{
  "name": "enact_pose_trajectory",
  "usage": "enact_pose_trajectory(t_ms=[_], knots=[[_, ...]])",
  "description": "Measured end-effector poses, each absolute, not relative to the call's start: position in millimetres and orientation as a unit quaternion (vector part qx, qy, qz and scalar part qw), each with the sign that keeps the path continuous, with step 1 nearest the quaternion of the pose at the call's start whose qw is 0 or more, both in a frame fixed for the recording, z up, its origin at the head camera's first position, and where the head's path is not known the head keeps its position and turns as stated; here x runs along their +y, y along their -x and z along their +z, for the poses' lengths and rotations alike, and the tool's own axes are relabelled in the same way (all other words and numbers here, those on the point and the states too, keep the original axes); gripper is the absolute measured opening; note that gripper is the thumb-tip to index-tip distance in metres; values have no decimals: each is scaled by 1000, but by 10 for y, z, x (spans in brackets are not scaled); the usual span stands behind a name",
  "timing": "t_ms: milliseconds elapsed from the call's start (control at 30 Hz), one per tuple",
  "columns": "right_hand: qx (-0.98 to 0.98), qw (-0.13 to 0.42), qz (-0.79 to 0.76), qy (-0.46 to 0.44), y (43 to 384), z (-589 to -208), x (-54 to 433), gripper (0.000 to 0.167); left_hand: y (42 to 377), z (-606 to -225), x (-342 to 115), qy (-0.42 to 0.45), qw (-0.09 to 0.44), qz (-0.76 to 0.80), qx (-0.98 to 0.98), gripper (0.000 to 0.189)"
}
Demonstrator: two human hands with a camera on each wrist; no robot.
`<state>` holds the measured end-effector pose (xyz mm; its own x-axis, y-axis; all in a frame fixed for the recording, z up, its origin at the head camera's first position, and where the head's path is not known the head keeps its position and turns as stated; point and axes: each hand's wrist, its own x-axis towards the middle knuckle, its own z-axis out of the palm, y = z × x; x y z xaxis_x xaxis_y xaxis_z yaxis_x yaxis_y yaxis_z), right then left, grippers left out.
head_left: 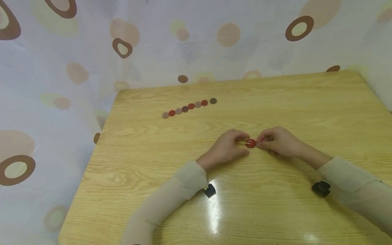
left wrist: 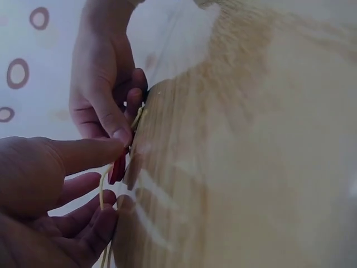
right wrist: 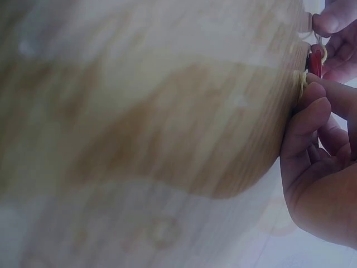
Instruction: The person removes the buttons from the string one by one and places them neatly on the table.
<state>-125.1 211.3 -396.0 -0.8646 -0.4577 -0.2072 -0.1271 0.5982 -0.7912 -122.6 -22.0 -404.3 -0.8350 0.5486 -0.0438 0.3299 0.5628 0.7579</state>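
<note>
A red button [head_left: 250, 143] lies between the two hands, with a thin yellow string [head_left: 202, 141] running to its face from the left. My left hand [head_left: 228, 146] rests around the button's left side, thumb and fingers spread apart; in the left wrist view, one of its fingertips comes close to the red button [left wrist: 116, 168]. On the other side my right hand [head_left: 280, 143] pinches the string right beside the button's edge. In the right wrist view, a yellow loop [right wrist: 303, 81] shows at its fingertips. The fingers partly hide the exact grip.
Farther back on the wooden table [head_left: 137, 153], several red, brown and pinkish buttons [head_left: 191, 106] form a slanting row. One brown button [head_left: 213, 100] sits slightly apart at its right end. A patterned curtain [head_left: 202, 44] hangs behind and left of the table.
</note>
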Motion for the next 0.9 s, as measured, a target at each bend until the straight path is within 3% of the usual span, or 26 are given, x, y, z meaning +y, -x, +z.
enact_pose_trajectory(t_ms=[733,900], knots=[[869,199,-419,170,1269,-3975,2115,15,1340,-4059,-107,-270,107,339,895,27],[872,201,-414,165,1261,-3971,2117,15,1352,-4074,-76,-271,116,331,897,33]])
